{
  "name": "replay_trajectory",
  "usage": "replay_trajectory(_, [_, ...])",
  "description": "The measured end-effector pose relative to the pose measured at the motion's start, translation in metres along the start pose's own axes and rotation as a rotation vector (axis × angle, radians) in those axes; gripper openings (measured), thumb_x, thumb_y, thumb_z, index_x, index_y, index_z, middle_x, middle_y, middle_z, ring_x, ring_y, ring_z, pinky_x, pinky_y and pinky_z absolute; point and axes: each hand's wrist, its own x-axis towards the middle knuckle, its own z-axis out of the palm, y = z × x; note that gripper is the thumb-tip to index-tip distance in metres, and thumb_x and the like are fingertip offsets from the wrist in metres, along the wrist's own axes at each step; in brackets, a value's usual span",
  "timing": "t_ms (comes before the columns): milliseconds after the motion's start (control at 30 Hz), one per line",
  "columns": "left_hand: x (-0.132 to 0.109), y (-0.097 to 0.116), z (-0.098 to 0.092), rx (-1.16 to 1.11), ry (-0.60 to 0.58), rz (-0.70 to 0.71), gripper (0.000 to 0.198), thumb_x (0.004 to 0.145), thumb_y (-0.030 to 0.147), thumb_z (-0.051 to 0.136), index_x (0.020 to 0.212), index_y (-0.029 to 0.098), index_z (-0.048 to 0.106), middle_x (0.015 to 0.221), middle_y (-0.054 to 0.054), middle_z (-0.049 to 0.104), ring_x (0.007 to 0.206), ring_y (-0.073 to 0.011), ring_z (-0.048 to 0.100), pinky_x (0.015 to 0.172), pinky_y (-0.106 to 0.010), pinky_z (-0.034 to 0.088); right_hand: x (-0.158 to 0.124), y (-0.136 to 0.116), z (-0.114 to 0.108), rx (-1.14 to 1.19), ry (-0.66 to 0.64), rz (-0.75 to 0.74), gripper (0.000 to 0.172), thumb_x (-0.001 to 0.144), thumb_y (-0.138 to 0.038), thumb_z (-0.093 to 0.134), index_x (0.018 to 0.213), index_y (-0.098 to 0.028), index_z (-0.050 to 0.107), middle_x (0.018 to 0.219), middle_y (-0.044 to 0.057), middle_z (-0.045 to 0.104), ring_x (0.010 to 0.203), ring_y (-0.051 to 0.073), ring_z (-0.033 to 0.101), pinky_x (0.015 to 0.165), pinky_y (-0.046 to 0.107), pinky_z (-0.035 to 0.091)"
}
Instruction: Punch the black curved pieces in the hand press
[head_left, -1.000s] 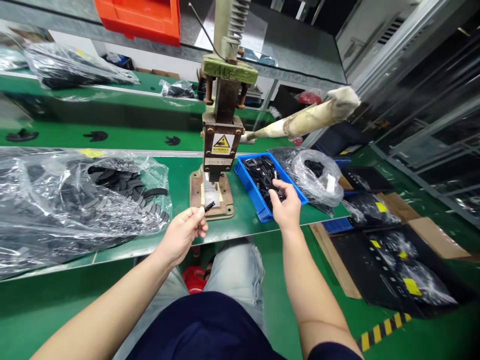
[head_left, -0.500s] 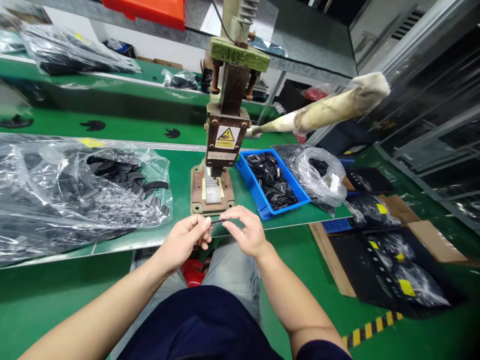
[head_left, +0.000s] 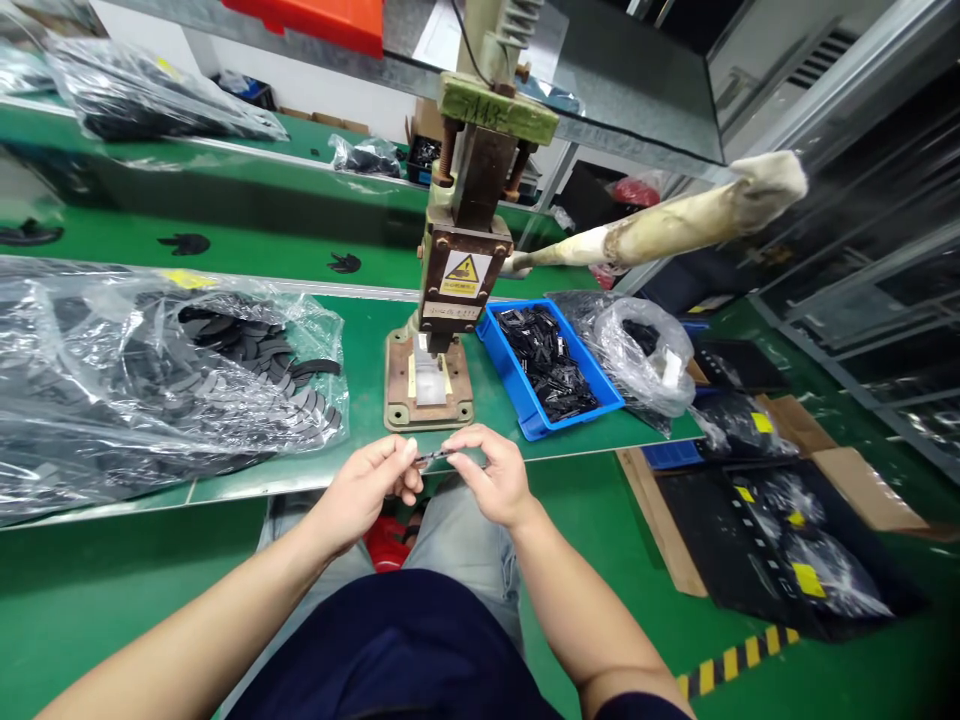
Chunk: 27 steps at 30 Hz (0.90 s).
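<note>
We pinch one black part [head_left: 433, 457] between left hand [head_left: 369, 482] and right hand [head_left: 495, 478], off the lever press [head_left: 466, 245], blue bin [head_left: 574, 422] well filled.

Green floor [head_left: 90, 575], yellow-and-black stripe [head_left: 739, 661], grey shelf [head_left: 637, 90]

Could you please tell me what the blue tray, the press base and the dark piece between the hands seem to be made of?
Blue tray: probably moulded plastic, semi-glossy, given its even colour and smooth walls.
Press base: likely metal, its patchy brown surface suggesting rust.
Dark piece: plastic or metal, with pale glints; too small to settle.
</note>
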Motion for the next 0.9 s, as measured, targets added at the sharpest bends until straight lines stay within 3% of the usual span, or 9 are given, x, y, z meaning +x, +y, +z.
replay_trajectory(300, [-0.0028,0.0007,-0.001,0.03,-0.011,-0.015,0.047,0.09,0.068,0.075,0.084,0.021,0.07,0.074,-0.004,0.069,0.066,-0.0188,0.066,0.066,-0.031,0.053,-0.0004,-0.0036,0.0025,0.028,-0.034,-0.068,0.01,0.101,-0.029,0.07,0.108,-0.025,0.076,0.1,0.006,0.081,0.095,0.019,0.076,0.089,0.038,0.061])
replay_trajectory(700, [-0.0044,-0.0032,-0.003,0.06,-0.045,-0.014,0.047,0.094,0.067,0.071,0.089,0.02,0.07,0.077,-0.004,0.07,0.068,-0.0179,0.066,0.067,-0.031,0.054,-0.0044,0.0017,0.0051,0.035,-0.057,-0.037,0.014,0.102,-0.034,0.067,0.108,-0.026,0.077,0.101,0.006,0.082,0.094,0.021,0.077,0.09,0.04,0.062])
replay_trajectory(800, [-0.0065,-0.0035,-0.0047,0.137,0.018,0.104,0.038,0.096,0.06,0.073,0.1,0.022,0.074,0.085,-0.005,0.072,0.074,-0.0194,0.069,0.071,-0.032,0.057,-0.0042,0.0017,0.0049,0.03,-0.049,-0.021,0.014,0.102,-0.035,0.068,0.107,-0.026,0.077,0.1,0.006,0.082,0.093,0.021,0.077,0.089,0.04,0.063])
replay_trajectory(900, [-0.0094,0.0001,-0.0066,0.336,0.095,0.352,0.029,0.086,0.043,0.087,0.107,0.025,0.08,0.098,-0.008,0.075,0.086,-0.0225,0.071,0.083,-0.036,0.059,-0.005,0.0013,0.0067,0.013,-0.029,-0.012,0.014,0.102,-0.035,0.068,0.106,-0.026,0.077,0.1,0.006,0.082,0.093,0.021,0.077,0.09,0.04,0.062])
